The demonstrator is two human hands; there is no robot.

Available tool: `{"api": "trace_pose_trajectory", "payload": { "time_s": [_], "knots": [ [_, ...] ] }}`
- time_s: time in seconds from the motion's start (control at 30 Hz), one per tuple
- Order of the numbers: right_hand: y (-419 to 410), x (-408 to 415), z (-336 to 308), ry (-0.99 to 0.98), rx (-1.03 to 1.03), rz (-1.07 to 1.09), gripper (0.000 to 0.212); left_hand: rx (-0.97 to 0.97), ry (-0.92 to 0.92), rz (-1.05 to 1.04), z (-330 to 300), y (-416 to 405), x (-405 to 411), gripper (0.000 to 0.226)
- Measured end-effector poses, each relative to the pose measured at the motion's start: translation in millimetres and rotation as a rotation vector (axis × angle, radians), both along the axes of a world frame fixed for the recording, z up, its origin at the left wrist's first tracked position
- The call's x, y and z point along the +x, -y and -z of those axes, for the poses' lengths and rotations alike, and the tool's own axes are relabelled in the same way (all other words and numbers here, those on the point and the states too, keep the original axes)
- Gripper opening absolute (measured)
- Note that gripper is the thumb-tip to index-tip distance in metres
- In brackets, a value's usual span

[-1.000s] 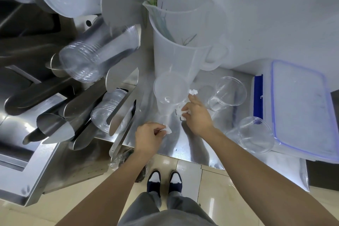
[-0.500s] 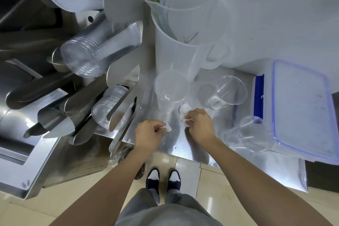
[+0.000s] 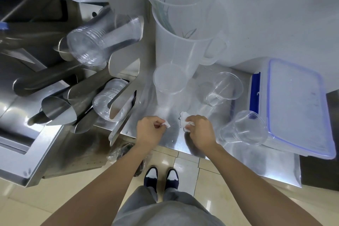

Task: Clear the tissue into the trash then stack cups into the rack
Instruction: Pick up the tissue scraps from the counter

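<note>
Steel counter (image 3: 170, 139), beige tiled floor (image 3: 187, 163)

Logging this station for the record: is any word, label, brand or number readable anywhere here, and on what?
None can be read.
The pitcher, the loose cups, the lidded container and the steel rack show no lettering.
The tissue in the right hand is plain white.

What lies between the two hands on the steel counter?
In the head view, only bare shiny steel counter lies between left hand and right hand; each pinches white tissue.
</note>
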State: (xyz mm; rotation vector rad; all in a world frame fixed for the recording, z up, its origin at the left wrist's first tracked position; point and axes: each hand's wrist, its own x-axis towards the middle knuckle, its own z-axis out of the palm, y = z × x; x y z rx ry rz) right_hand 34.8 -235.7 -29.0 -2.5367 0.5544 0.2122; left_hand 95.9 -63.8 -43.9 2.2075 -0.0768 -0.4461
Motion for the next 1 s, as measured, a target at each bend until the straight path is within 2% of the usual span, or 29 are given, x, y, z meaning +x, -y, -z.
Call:
{"api": "trace_pose_trajectory", "payload": {
  "time_s": [0.17, 0.4, 0.67, 1.0],
  "knots": [
    [-2, -13, 0, 0.105, 0.181, 0.103, 0.014, -0.084, -0.016, -0.030, 0, 1, -16, 0.011],
    [-8, -39, 6, 0.169, 0.240, 0.119, 0.016, -0.152, -0.041, -0.086, -9, 0, -43, 0.013],
    [-14, -47, 3, 0.245, 0.467, 0.207, 0.016, -0.300, -0.118, -0.265, -13, -10, -65, 0.013],
    [-45, -49, 12, 0.200, 0.543, 0.162, 0.012, -0.370, -0.152, -0.411, -18, -42, -88, 0.004]
  ]
}}
